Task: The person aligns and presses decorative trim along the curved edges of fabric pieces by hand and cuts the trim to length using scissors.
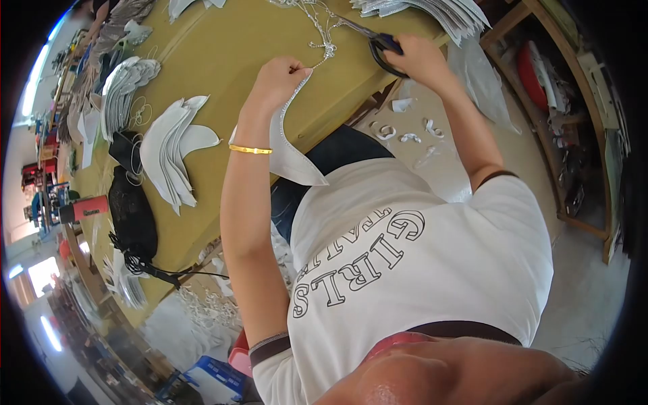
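Note:
My left hand [280, 81], with a gold bracelet [250, 149] on its wrist, is closed in a pinch on the upper tip of a white curved piece [290, 152]. A sparkling beaded trim [287, 108] runs along that piece's edge. Beyond my fingers a silvery bead chain [328, 50] continues over the table in a loose tangle. My right hand [415, 59] grips black-handled scissors [385, 50], their blades pointing toward the chain. Whether the blades touch it, I cannot tell. Stacks of similar white pieces [172, 152] lie left of my left hand.
The table [209, 54] has a yellow-green cover. More pieces [432, 13] are stacked at the far right, others [125, 94] at the left near a black pouch [131, 209] with cords and a red box [91, 208]. Scraps [408, 138] litter the floor beside a wooden shelf [587, 81].

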### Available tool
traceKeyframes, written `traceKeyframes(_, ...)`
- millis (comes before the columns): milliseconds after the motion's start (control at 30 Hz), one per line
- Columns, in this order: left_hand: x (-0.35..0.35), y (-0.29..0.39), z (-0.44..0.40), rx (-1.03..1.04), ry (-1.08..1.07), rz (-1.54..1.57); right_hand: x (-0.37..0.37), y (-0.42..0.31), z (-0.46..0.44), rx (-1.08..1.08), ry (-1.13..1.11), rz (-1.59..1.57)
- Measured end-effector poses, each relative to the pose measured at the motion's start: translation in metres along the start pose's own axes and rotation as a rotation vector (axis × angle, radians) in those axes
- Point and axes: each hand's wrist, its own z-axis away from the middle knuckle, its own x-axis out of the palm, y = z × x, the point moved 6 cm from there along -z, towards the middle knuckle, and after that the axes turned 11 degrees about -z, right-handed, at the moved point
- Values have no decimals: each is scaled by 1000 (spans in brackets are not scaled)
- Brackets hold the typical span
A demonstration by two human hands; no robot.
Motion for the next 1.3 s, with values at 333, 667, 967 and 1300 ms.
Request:
traceKeyframes(333,3,-13,6,34,52,136,24,-50,69,-58,-331,-37)
traceKeyframes(667,5,-13,5,42,50,177,22,-60,62,-83,-329,17)
traceKeyframes(967,4,-9,9,5,46,165,21,-73,56,-126,-347,19)
traceKeyframes(1300,2,-9,6,-37,64,134,16,-68,48,-193,-356,17)
